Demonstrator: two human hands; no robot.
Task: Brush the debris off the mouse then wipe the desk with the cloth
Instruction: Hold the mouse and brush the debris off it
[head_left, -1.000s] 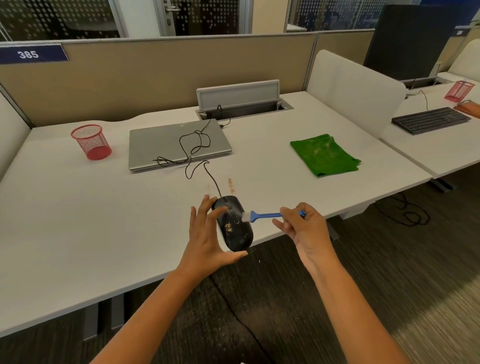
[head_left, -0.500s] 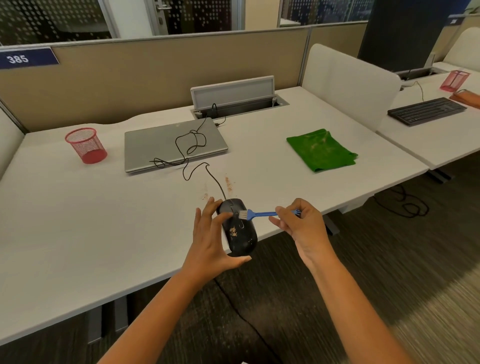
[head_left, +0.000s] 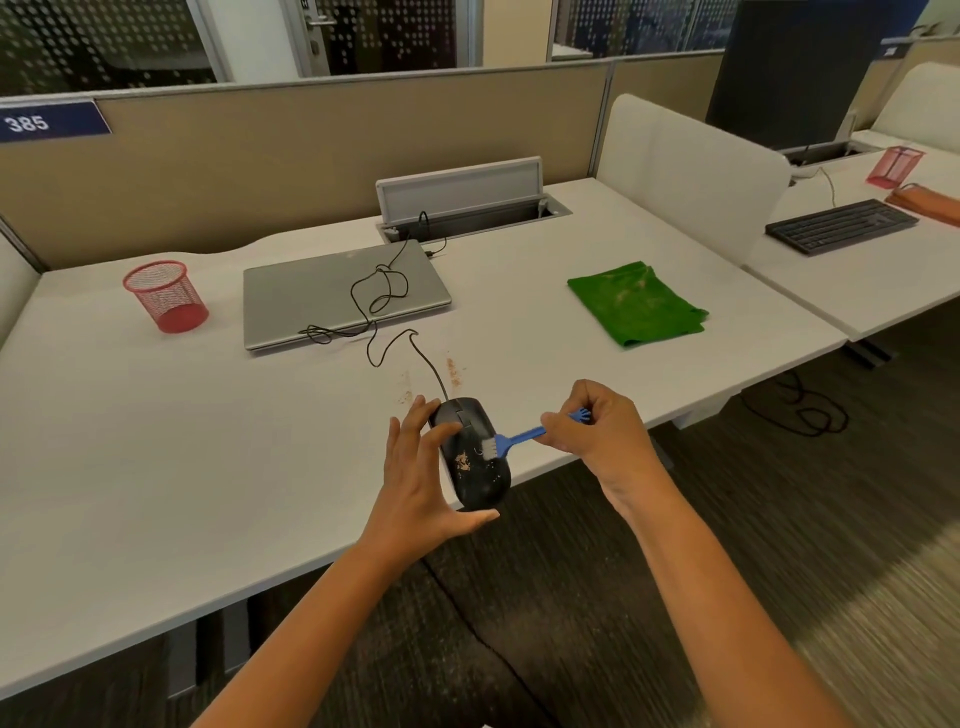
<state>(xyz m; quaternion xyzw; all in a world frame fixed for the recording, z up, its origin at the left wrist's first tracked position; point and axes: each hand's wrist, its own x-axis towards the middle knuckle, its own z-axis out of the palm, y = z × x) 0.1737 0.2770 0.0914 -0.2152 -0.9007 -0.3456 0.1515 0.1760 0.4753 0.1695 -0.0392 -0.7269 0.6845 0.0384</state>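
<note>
The left hand (head_left: 418, 483) is cupping the black mouse (head_left: 475, 457) at the worktop (head_left: 156, 467) front edge, low center of the frame, grip curled around its sides. The right hand (head_left: 602, 434) is pinching the blue brush (head_left: 511, 441), bristles touching the mouse's back beside tan debris (head_left: 462, 460). Since 0.5 s ago, the bristles are sitting farther down the mouse. The green cloth (head_left: 636, 304) is lying right of center. A sign (head_left: 49, 122) at upper left is reading 385.

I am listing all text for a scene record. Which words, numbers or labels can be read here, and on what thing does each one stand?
"385": white digits on the blue sign at the partition top, far left.
Small blue sign at far right: too small to read.
Laptop, mouse, keyboard: no readable text.
</note>
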